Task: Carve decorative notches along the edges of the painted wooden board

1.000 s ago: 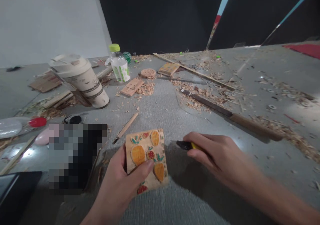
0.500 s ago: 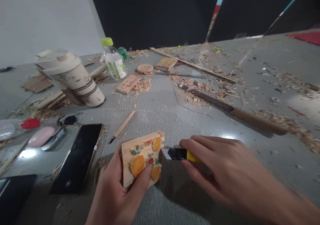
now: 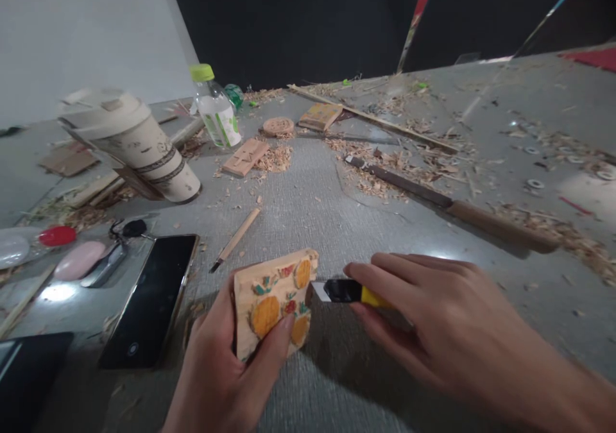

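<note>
A carved wooden block point(image 3: 246, 317) with raised orange, red and green painted shapes sits in my left hand point(image 3: 231, 369). The thumb presses on its face while the other fingers go behind it, mostly hidden. My right hand point(image 3: 423, 311) grips a yellow and black utility knife point(image 3: 344, 290). Its short blade points left and meets the block's right edge; whether it is cutting into the wood I cannot tell. Beyond the block, a small carving tool with a wooden handle point(image 3: 239, 233) lies on the table.
A black phone point(image 3: 151, 298) lies to the left, with a tilted paper cup point(image 3: 154, 154) and a green-capped bottle point(image 3: 216, 109) behind. A long wooden-handled tool point(image 3: 500, 224) rests at the right. Wood shavings point(image 3: 274, 158) and carved pieces point(image 3: 245, 157) lie farther back.
Both hands, the block and the knife hold nearly the same positions. The view has shifted slightly, and the blade remains at the block's right edge.
</note>
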{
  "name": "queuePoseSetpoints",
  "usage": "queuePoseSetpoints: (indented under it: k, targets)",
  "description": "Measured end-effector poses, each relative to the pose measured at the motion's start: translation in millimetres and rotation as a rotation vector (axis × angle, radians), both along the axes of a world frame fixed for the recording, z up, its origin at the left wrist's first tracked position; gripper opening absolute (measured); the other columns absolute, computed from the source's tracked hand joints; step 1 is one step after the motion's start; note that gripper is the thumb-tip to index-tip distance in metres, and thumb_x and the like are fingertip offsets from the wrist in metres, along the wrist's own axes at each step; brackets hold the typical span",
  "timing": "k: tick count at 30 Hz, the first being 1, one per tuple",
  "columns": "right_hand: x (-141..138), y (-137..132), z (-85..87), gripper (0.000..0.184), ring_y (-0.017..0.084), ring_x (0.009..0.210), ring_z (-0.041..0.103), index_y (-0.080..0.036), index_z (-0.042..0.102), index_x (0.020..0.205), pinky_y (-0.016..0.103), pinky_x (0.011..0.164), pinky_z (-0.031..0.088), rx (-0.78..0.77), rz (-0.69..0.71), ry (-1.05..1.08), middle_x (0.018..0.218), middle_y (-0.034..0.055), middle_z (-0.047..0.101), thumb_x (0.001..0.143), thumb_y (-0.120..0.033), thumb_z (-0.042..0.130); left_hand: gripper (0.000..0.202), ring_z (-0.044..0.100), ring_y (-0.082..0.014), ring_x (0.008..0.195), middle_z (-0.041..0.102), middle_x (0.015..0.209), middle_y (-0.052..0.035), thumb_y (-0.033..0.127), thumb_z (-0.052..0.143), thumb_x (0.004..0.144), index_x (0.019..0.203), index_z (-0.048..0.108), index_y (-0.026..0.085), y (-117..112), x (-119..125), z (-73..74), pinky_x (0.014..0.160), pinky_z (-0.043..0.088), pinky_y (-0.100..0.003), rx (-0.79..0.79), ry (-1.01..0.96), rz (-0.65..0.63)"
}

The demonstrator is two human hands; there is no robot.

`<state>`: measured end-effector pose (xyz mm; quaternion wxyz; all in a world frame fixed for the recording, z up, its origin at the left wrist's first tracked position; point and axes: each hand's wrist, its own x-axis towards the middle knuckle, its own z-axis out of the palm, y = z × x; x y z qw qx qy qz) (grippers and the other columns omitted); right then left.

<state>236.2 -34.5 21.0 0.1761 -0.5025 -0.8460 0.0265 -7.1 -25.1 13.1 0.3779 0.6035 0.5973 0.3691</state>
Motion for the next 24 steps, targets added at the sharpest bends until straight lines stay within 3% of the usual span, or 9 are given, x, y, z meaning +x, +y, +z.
queuePoseSetpoints:
  k: [6,11,14,24]
  targets:
    - [3.8,-0.4,-0.7,0.019,0.019,0.061,0.058,-0.024,0.067,0.118,0.037,0.059,0.025,-0.004,0.005,-0.029,0.082,-0.002,0.064,0.111,-0.034,0.053,0.03,0.083,-0.0233,0.079,0.086,0.098,-0.003,0.046,0.079,0.089,0.11,0.075,0.026,1.8,-0.7,1.7,0.069,0.068,-0.028,-0.042,0.011,0.015]
    - [5.3,1.4,-1.5,0.025,0.02,0.07,0.064,-0.021,0.067,0.128,0.038,0.063,0.029,-0.001,0.022,-0.047,0.088,0.0002,0.068,0.114,-0.033,0.05,0.034,0.083,-0.0257,0.08,0.086,0.097,-0.005,0.042,0.087,0.081,0.108,0.078,0.025,5.4,-5.8,0.0,0.073,0.069,-0.031,-0.038,0.021,-0.026]
    - [4.6,2.1,-3.1,0.027,0.022,0.075,0.066,-0.02,0.068,0.13,0.039,0.065,0.031,0.02,0.014,-0.064,0.093,0.0017,0.07,0.115,-0.031,0.048,0.035,0.082,-0.0255,0.077,0.084,0.092,-0.0038,0.043,0.089,0.079,0.107,0.079,0.026,4.6,-4.2,2.7,0.074,0.07,-0.033,-0.128,-0.005,0.015]
    - [5.9,1.2,-4.0,0.025,0.022,0.077,0.065,-0.023,0.071,0.13,0.039,0.068,0.034,0.017,0.012,-0.065,0.09,-0.0009,0.068,0.113,-0.03,0.053,0.056,0.084,-0.0295,0.082,0.086,0.098,-0.0072,0.047,0.091,0.077,0.126,0.078,0.026,-0.7,0.2,11.5,0.053,0.064,-0.027,-0.398,-0.13,0.077]
